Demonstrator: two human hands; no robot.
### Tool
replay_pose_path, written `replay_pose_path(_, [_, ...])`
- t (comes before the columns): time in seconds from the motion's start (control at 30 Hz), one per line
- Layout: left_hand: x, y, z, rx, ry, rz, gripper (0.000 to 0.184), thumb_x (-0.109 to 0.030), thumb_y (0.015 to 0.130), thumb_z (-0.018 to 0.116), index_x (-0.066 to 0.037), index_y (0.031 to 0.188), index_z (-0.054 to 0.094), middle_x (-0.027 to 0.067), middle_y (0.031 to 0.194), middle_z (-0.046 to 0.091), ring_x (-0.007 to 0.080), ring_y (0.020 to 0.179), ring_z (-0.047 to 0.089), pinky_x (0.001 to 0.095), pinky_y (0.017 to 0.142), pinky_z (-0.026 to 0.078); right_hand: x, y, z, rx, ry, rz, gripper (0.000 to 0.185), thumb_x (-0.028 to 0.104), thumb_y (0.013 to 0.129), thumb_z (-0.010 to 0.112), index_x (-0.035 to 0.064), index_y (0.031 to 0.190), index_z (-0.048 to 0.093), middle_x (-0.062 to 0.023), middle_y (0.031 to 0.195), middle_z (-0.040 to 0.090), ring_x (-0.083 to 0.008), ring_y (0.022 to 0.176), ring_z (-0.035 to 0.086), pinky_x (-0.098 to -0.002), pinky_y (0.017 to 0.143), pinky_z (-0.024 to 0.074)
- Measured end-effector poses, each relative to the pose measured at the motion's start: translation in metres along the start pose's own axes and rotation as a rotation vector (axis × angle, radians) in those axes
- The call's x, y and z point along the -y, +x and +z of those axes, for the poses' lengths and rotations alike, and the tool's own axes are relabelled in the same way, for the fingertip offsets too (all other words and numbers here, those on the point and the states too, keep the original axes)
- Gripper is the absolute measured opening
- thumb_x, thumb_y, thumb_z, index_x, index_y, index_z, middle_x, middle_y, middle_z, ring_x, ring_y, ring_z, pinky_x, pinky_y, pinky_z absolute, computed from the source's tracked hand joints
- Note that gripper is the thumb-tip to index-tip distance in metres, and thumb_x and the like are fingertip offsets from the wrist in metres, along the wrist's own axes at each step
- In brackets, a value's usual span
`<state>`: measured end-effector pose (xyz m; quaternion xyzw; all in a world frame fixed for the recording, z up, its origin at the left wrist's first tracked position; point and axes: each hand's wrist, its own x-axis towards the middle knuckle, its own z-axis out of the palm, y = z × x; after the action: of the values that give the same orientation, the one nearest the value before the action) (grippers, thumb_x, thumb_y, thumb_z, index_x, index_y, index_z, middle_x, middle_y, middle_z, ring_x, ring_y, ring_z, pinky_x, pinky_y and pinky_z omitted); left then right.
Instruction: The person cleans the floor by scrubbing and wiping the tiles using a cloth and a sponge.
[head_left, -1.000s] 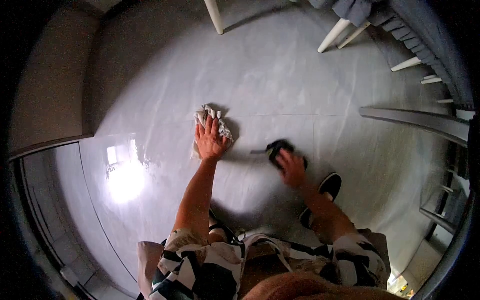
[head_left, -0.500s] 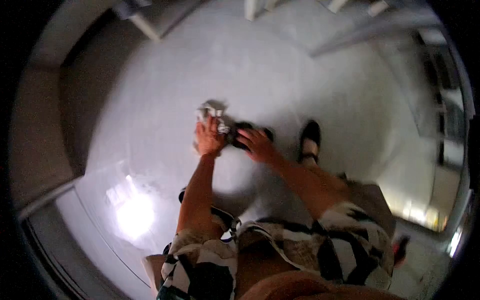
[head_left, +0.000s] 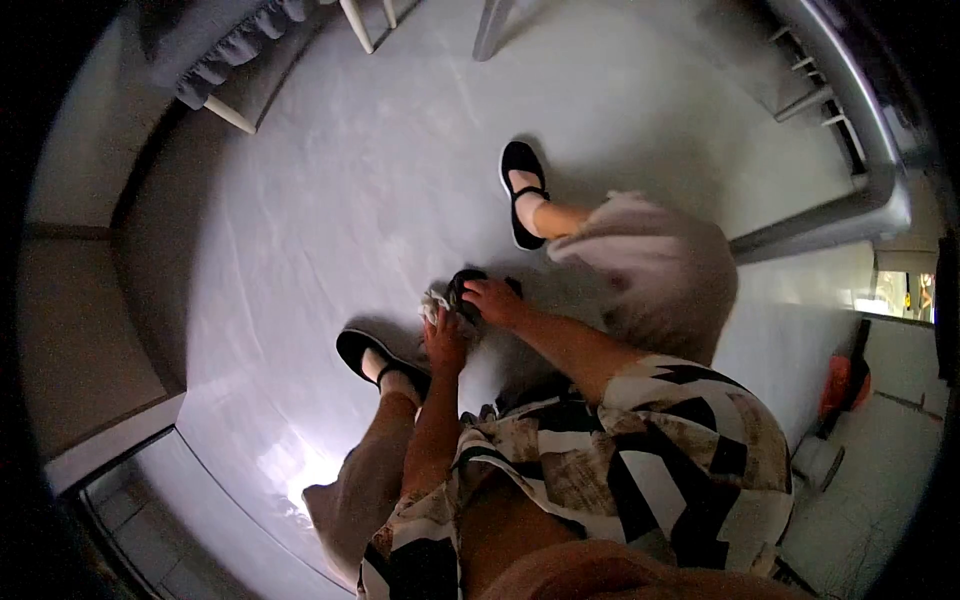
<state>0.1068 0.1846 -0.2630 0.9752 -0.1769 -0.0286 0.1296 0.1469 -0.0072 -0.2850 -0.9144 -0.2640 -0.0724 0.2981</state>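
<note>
While both hands work low at view centre, the pale marbled floor [head_left: 310, 190] fills most of the rm, glossy w/ faint streaks, a hard white glare [head_left: 310, 478] btwn 7 & 8 o'c and dim shade toward 10. Crumpled patterned cloth [head_left: 434, 303] lies on the floor just L of centre, under L hand [head_left: 446, 345], fingers stretched over it; can't tell if it's pinched. R hand [head_left: 492, 300] is right beside, fingers bent over a dark item [head_left: 466, 281], too dark to ID; thumb hidden, can't tell grip. Black strap shoes [head_left: 521, 158] at approx 1 & 8 o'c. Rm edges: brown panel [head_left: 85, 320] at 9, pale sill [head_left: 118, 437] past 8, grey ruffled cover [head_left: 240, 48] btwn 10 & 11 w/ white leg [head_left: 231, 114] below, grey metal frame [head_left: 815, 230] nr 2–3, red-&-black thing [head_left: 843, 388] btwn 3 & 4, unclear.
</note>
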Motion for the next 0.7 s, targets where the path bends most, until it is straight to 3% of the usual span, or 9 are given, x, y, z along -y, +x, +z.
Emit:
replay_pose_path(0.07, [0.015,-0.008,0.009,0.107,0.048,0.049,0.054,-0.014,0.074,0.064,-0.008,0.126,0.050,0.0141,0.139,0.039,0.0428,0.124,0.038,0.0520,0.101,0.034,0.013,-0.006,0.004,0.109,-0.059,0.089,0.039,0.001,0.072,0.057,0.0072,0.111,0.056,-0.0124,0.124,0.048,-0.0338,0.107,0.052,-0.0472,0.086,0.0439])
replay_pose_path(0.17, [0.041,-0.005,0.042,0.176,0.019,-0.036,0.054,-0.004,0.071,0.062,-0.006,0.124,0.051,0.0159,0.136,0.042,0.0407,0.120,0.043,0.0473,0.099,0.038,0.030,0.009,0.001,0.297,0.147,0.385,0.035,0.006,0.071,0.061,0.0055,0.106,0.057,-0.0130,0.115,0.054,-0.0349,0.099,0.055,-0.0466,0.083,0.0450])
replay_pose_path(0.27, [0.015,0.004,0.004,0.229,-0.410,-0.189,0.053,-0.003,0.072,0.060,-0.005,0.125,0.050,0.0175,0.134,0.044,0.0383,0.118,0.046,0.0440,0.095,0.042,0.011,0.033,-0.029,0.098,0.466,0.486,0.045,0.020,0.068,0.067,0.0044,0.109,0.057,-0.0159,0.105,0.062,-0.0317,0.098,0.059,-0.0423,0.081,0.0463])
replay_pose_path(0.3, [0.024,0.002,0.006,0.113,-0.384,-0.070,0.052,-0.005,0.074,0.058,-0.006,0.126,0.049,0.0186,0.129,0.049,0.0360,0.114,0.050,0.0435,0.093,0.043,0.018,0.051,-0.053,0.091,0.598,0.551,0.048,0.021,0.067,0.066,0.0044,0.111,0.058,-0.0173,0.105,0.063,-0.0314,0.097,0.060,-0.0399,0.082,0.0467])
replay_pose_path(0.47, [0.038,0.002,-0.002,-0.179,-0.300,-0.120,0.050,-0.006,0.075,0.059,-0.006,0.124,0.049,0.0183,0.122,0.055,0.0347,0.107,0.055,0.0425,0.089,0.046,-0.003,0.121,-0.133,-0.229,0.611,0.577,0.048,0.025,0.066,0.066,0.0056,0.110,0.060,-0.0152,0.096,0.066,-0.0256,0.088,0.064,-0.0353,0.078,0.0487])
replay_pose_path(0.53, [0.025,-0.008,-0.021,-0.137,-0.567,-0.304,0.050,-0.007,0.075,0.060,-0.007,0.124,0.049,0.0180,0.121,0.056,0.0336,0.106,0.056,0.0409,0.089,0.046,-0.032,0.134,-0.155,-0.344,0.557,0.537,0.046,0.023,0.066,0.066,0.0065,0.108,0.061,-0.0142,0.092,0.066,-0.0253,0.087,0.064,-0.0348,0.077,0.0491])
replay_pose_path(0.6, [0.020,-0.015,-0.036,-0.048,-0.901,-0.553,0.049,-0.007,0.076,0.061,-0.007,0.123,0.049,0.0178,0.120,0.056,0.0325,0.105,0.057,0.0393,0.089,0.046,-0.083,0.139,-0.166,-0.309,0.489,0.569,0.045,0.023,0.063,0.070,0.0101,0.106,0.061,-0.0151,0.101,0.064,-0.0312,0.096,0.061,-0.0391,0.085,0.0474])
replay_pose_path(0.63, [-0.014,-0.022,-0.068,-0.189,-0.497,-0.349,0.049,-0.005,0.075,0.060,-0.008,0.123,0.051,0.0189,0.121,0.056,0.0339,0.109,0.055,0.0382,0.090,0.046,-0.097,0.128,-0.183,-0.392,0.334,0.564,0.048,0.020,0.062,0.071,0.0101,0.108,0.061,-0.0152,0.104,0.064,-0.0315,0.098,0.060,-0.0396,0.086,0.0473])
replay_pose_path(0.7, [-0.023,-0.023,-0.073,-0.154,-0.414,-0.405,0.048,-0.005,0.075,0.059,-0.008,0.123,0.052,0.0199,0.122,0.055,0.0348,0.111,0.053,0.0385,0.091,0.045,-0.162,0.103,-0.201,-0.372,0.390,0.618,0.055,0.016,0.062,0.072,0.0076,0.114,0.058,-0.0163,0.104,0.063,-0.0315,0.098,0.061,-0.0395,0.086,0.0472])
